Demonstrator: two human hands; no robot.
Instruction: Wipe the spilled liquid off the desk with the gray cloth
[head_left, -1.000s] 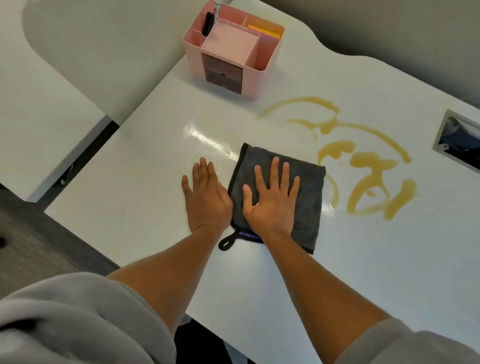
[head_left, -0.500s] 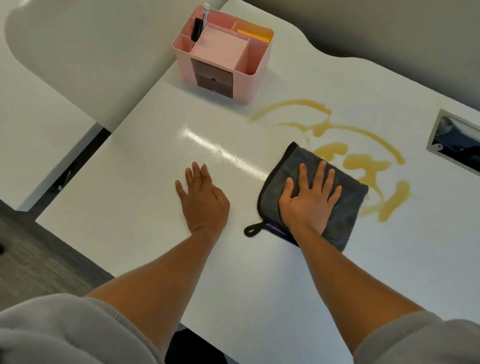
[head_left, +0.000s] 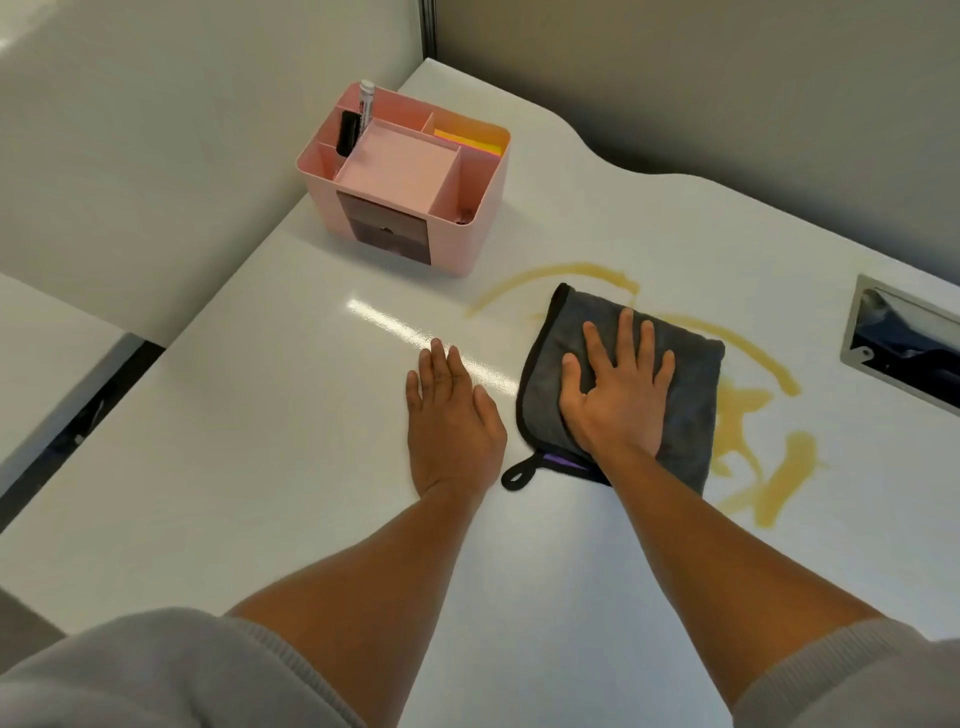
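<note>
The gray cloth (head_left: 691, 395), folded and black-edged with a hanging loop at its near left corner, lies on the white desk (head_left: 260, 441). It covers the left part of the yellow-brown spilled liquid (head_left: 779, 478). My right hand (head_left: 618, 395) presses flat on the cloth with fingers spread. Streaks of liquid show beyond the cloth's far edge and to its right, where they look smeared. My left hand (head_left: 452, 421) rests palm-down on the bare desk just left of the cloth, holding nothing.
A pink desk organizer (head_left: 467, 208) with a marker (head_left: 365, 101) and yellow notes stands at the back left, near the spill's far arc. A metal-framed cable opening (head_left: 904, 348) is set in the desk at right. A partition wall runs behind.
My right hand has slid the cloth to the right and away from me, onto the spill. The puddles it passed over are thinner and smeared. My left hand stayed put.
</note>
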